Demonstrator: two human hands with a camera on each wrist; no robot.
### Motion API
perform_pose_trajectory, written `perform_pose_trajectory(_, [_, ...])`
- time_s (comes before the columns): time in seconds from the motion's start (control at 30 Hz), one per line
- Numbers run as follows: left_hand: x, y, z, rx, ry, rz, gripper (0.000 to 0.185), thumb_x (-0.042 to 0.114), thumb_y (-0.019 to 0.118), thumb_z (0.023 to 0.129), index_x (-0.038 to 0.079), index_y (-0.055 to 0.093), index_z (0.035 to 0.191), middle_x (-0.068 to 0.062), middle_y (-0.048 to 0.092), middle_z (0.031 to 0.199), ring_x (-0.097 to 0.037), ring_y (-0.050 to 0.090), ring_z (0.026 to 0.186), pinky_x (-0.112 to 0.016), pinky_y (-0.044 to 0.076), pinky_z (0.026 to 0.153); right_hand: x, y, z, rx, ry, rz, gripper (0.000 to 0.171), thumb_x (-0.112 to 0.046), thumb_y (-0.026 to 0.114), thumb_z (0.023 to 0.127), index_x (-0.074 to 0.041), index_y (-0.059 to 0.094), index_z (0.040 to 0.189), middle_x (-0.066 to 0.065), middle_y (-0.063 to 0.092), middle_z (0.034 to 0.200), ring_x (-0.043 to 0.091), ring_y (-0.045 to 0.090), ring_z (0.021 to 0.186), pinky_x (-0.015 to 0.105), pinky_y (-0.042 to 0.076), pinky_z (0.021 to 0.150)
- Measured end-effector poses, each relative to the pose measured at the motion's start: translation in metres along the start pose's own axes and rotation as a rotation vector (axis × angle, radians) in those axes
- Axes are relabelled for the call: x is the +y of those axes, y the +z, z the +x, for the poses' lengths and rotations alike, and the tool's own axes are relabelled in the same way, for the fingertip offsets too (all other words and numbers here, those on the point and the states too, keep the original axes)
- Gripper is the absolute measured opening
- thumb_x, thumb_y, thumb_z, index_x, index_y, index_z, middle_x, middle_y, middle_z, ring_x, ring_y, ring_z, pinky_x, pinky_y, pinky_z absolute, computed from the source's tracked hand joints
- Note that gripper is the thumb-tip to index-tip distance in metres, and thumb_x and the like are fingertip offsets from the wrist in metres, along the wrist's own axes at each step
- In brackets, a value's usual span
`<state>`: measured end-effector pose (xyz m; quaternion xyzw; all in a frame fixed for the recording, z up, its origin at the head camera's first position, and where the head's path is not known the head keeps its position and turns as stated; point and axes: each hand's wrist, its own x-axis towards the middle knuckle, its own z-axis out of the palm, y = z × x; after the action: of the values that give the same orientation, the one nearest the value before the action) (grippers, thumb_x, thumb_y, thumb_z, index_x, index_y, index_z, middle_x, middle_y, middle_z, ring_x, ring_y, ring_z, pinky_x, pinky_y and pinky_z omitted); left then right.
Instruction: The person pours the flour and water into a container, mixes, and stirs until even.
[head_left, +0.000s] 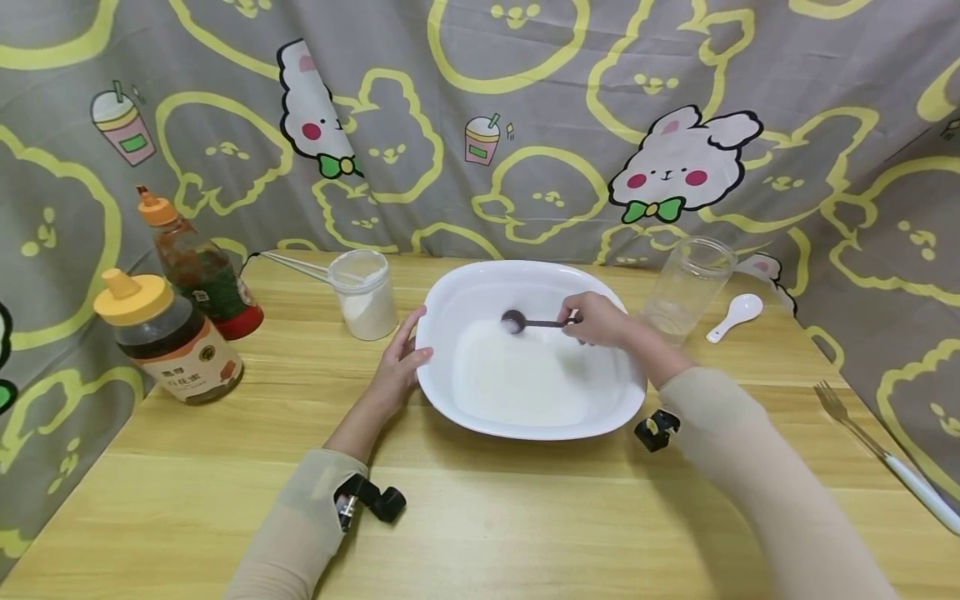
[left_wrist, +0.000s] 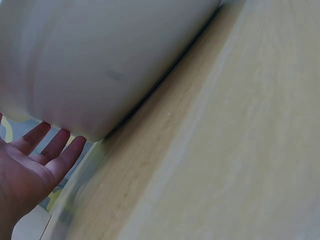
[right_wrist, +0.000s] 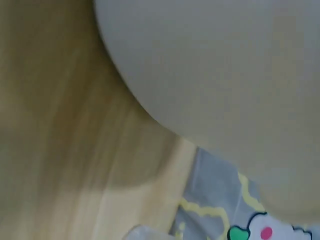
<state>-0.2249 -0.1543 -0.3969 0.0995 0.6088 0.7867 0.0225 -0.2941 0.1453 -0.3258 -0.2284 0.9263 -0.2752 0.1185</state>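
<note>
A white basin (head_left: 532, 430) stands on the table with a smooth white layer (head_left: 517, 379) in its bottom; I cannot tell whether that is liquid or powder. My left hand (head_left: 396, 367) holds the basin's left side, thumb over the rim. In the left wrist view, that hand's fingertips (left_wrist: 77, 141) touch the basin's outer wall. My right hand (head_left: 597, 320) pinches the handle of a dark measuring spoon (head_left: 513, 322) over the basin. White stuff shows in the spoon's bowl. The right wrist view shows the basin's outside (right_wrist: 215, 75), not the hand.
Left of the basin stand a jar of white powder (head_left: 367, 308), a yellow-capped honey bottle (head_left: 176, 350) and a red sauce bottle (head_left: 202, 267). At right are a clear jar (head_left: 686, 283), a white spoon (head_left: 738, 312) and a fork (head_left: 892, 458). A patterned curtain (head_left: 420, 167) hangs behind.
</note>
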Motion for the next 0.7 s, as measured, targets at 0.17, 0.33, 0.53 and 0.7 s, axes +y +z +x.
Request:
perform_pose_trajectory(0.17, [0.000, 0.000, 0.000, -0.005, -0.004, 0.002, 0.065, 0.008, 0.049, 0.078, 0.018, 0.024, 0.137, -0.022, 0.035, 0.127, -0.040, 0.039, 0.107, -0.039, 0.049, 0.072, -0.009, 0.017, 0.004, -0.088, -0.026, 0.143, 0.013, -0.004, 0.055, 0.080, 0.003, 0.058, 0.090, 0.004, 0.050, 0.050, 0.013, 0.040, 0.041, 0.022, 0.034, 0.038])
perform_pose_trajectory(0.33, [0.001, 0.001, -0.001, -0.006, 0.001, 0.002, 0.065, 0.009, 0.049, 0.078, 0.018, 0.023, 0.137, -0.022, 0.035, 0.127, -0.039, 0.040, 0.106, -0.038, 0.050, 0.071, -0.018, 0.024, -0.005, -0.239, -0.064, 0.216, 0.013, -0.003, 0.055, 0.080, 0.003, 0.060, 0.090, 0.005, 0.048, 0.049, 0.011, 0.036, 0.039, 0.021, 0.030, 0.037])
perform_pose_trajectory(0.53, [0.000, 0.002, -0.001, -0.006, -0.004, 0.005, 0.065, 0.008, 0.049, 0.078, 0.019, 0.024, 0.137, -0.022, 0.035, 0.127, -0.041, 0.039, 0.107, -0.048, 0.045, 0.076, -0.015, 0.014, -0.026, -0.397, -0.154, 0.174, 0.010, 0.000, 0.056, 0.078, -0.001, 0.063, 0.085, 0.002, 0.047, 0.047, 0.009, 0.037, 0.040, 0.018, 0.031, 0.038])
perform_pose_trajectory(0.7, [0.000, 0.001, 0.000, 0.006, -0.004, 0.001, 0.065, 0.008, 0.050, 0.078, 0.020, 0.025, 0.137, -0.021, 0.035, 0.127, -0.041, 0.039, 0.107, -0.050, 0.043, 0.078, -0.012, -0.013, -0.048, -0.406, -0.172, 0.060, 0.011, 0.004, 0.055, 0.073, -0.003, 0.063, 0.077, 0.000, 0.046, 0.048, 0.008, 0.039, 0.042, 0.018, 0.034, 0.040])
